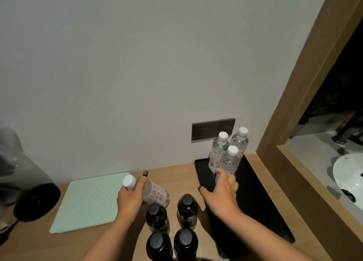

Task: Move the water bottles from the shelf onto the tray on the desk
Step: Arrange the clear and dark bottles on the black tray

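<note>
Left hand (pixel 131 198) clenched round tilted water bottle (pixel 151 192), 7 o'clock of tray (pixel 255 197). Right hand (pixel 222 192) grasping front bottle (pixel 228 162) standing on tray; two more bottles (pixel 227 146) upright at tray's 12 o'clock end.

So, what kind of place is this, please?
Probably a hotel room. Clear water bottles stand on a black tray on a wooden desk, below a wall socket panel, and a white washbasin shows through the opening at the right.
</note>
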